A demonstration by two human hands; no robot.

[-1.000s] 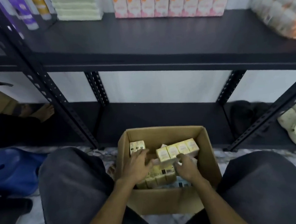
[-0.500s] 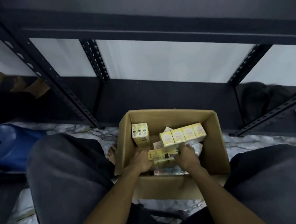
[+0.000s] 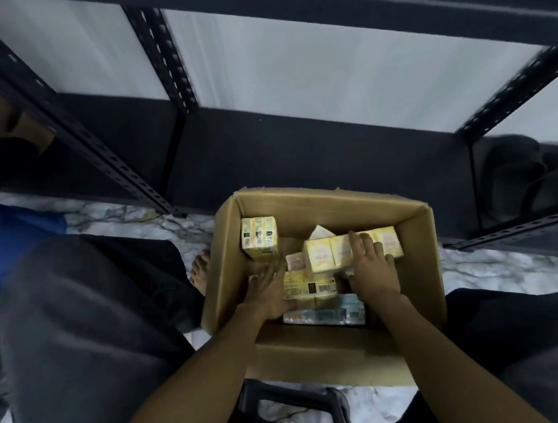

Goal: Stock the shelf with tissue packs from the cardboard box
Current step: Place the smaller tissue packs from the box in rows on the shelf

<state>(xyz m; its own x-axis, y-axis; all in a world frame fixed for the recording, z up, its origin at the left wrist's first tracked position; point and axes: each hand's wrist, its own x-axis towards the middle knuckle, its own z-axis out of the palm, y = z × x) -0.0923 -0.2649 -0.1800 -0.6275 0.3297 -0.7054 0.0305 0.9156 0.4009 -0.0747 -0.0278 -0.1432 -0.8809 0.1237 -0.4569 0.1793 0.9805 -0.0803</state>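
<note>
Two knees in dark trousers nearest, black stool (image 3: 292,413) between them; next, cardboard box (image 3: 323,354) on marble floor (image 3: 483,269), bare foot (image 3: 201,271) at its left wall; inside, left hand (image 3: 265,293) flat, fingers straight on a lying yellow pack (image 3: 309,285); right hand (image 3: 373,270) curled over row of yellow tissue packs (image 3: 330,252), long axis left to right, leaning up; upright pack trio (image 3: 259,237) at far left corner; beyond, black shelf (image 3: 298,150), blue tub (image 3: 9,246) left.
</note>
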